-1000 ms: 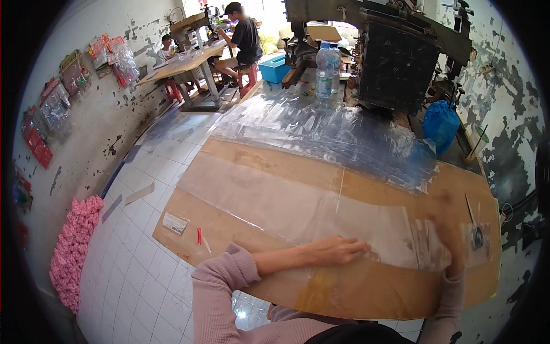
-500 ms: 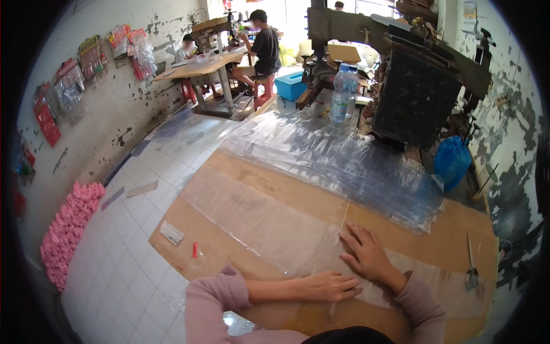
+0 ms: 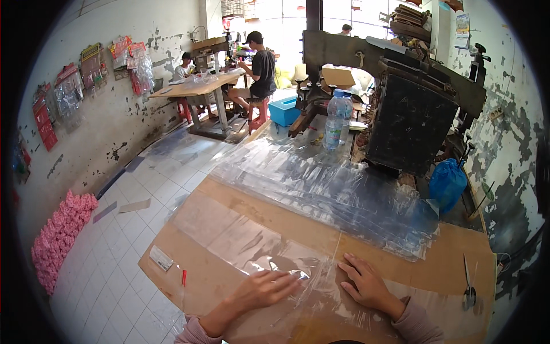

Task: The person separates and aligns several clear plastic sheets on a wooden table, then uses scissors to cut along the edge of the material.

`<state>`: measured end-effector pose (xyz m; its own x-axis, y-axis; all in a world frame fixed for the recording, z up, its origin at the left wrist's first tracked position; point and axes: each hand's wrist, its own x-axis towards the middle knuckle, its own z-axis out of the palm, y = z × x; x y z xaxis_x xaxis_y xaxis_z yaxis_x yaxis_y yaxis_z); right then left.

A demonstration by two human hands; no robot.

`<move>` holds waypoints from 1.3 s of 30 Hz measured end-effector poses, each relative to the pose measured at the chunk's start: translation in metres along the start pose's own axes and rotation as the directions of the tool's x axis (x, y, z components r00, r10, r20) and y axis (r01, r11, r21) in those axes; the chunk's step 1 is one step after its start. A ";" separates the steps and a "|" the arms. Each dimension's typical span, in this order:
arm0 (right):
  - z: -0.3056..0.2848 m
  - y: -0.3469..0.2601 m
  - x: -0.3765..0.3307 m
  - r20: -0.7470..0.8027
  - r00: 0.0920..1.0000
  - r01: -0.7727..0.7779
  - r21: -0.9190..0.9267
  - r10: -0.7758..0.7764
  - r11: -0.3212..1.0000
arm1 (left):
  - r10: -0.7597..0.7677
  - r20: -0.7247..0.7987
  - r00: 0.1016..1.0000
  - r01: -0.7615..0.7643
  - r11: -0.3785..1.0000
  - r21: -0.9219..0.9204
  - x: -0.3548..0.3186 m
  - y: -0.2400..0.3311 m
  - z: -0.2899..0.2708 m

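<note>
A long strip of clear plastic film [image 3: 229, 232] lies across the brown board on the table in front of me. My left hand [image 3: 266, 288] is over the film, its fingers stretched out to the right, and glare shows on the wrinkled film at its fingertips. Palm down, my right hand [image 3: 366, 284] rests on the film to the right of a thin crosswise line, fingers spread. Behind the strip, a stack of clear plastic sheets [image 3: 326, 189] covers the far part of the board.
Scissors [image 3: 468, 286] lie at the right edge. On the left are a small red object [image 3: 184, 277] and a labelled packet [image 3: 161, 258]. Water bottles [image 3: 334, 123] and a dark machine [image 3: 409, 117] stand behind. A blue bag [image 3: 447, 184] sits right. Two people work at a far table [image 3: 197, 86].
My left hand has moved left from beside the right hand, and the film beneath it now looks rippled. My right hand stays nearly in place. The view has tilted slightly.
</note>
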<state>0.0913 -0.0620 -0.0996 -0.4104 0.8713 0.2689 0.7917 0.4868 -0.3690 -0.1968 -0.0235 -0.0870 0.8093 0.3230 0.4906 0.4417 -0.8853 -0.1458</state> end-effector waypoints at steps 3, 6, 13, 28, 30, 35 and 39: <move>-0.002 0.002 0.003 0.004 1.000 -0.005 0.010 0.005 1.000 | -0.104 0.067 0.992 0.107 0.993 -0.050 -0.001 -0.009 0.002; -0.005 -0.001 0.003 -0.018 0.999 -0.030 -0.007 0.029 1.000 | -0.142 0.121 0.982 0.158 0.978 -0.136 -0.002 -0.007 0.007; 0.008 0.014 0.000 -0.228 0.956 -0.190 -0.013 0.182 0.982 | -0.054 0.145 0.988 0.094 0.955 -0.280 -0.002 0.010 0.004; 0.002 0.009 0.001 -0.186 0.964 -0.202 -0.066 0.187 0.977 | -0.019 0.269 0.963 0.120 0.923 -0.367 -0.007 0.017 0.001; 0.002 0.009 0.001 -0.182 0.964 -0.208 -0.067 0.193 0.976 | -0.021 0.267 0.964 0.122 0.921 -0.370 -0.006 0.018 0.000; 0.001 0.008 0.001 -0.170 0.966 -0.207 -0.067 0.194 0.976 | 0.026 0.262 0.965 0.038 0.971 -0.236 -0.003 0.022 -0.002; 0.002 0.009 0.001 -0.177 0.967 -0.202 -0.081 0.186 0.976 | 0.101 0.161 0.982 -0.091 0.993 -0.069 -0.004 0.030 0.010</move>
<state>0.0974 -0.0564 -0.1044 -0.1696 0.9216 0.3492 0.8923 0.2940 -0.3426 -0.1831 -0.0477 -0.1017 0.9017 0.2815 0.3283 0.3384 -0.9319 -0.1305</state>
